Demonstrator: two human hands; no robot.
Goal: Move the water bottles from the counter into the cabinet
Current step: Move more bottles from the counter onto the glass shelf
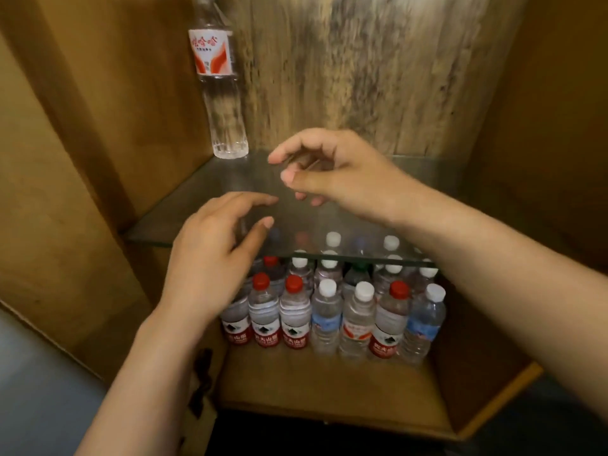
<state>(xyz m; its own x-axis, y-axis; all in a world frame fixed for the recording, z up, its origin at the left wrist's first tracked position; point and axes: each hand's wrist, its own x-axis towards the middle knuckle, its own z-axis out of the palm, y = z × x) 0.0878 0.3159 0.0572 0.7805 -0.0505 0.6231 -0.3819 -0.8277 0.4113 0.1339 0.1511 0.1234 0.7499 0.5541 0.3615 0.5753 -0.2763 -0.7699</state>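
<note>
The wooden cabinet fills the view, its side walls running from the frame's edges in to a streaked, grainy back panel. A glass shelf spans it from wall to wall, its front edge showing as a thin greenish line above the lower compartment. Most of the glass is bare to the right of its one bottle, as far as the right wall. The wooden floor of the lower compartment lies open in front of the stored bottles, out to its front lip.

The lower compartment holds a packed group of water bottles standing upright in several rows against the back, touching side by side. Some have red caps and red labels, others white caps with blue or orange-and-white labels; the rear rows show only as caps through the glass.

One tall clear water bottle stands upright in the shelf's back left corner, near the left wall, with a red-and-white label and ribbed lower body; its cap is cut off at the top.

Both hands hover over the glass, holding nothing. The right hand is loosely curled, near the tall bottle but apart from it. The left hand is relaxed, fingers spread, over the shelf's front edge.
</note>
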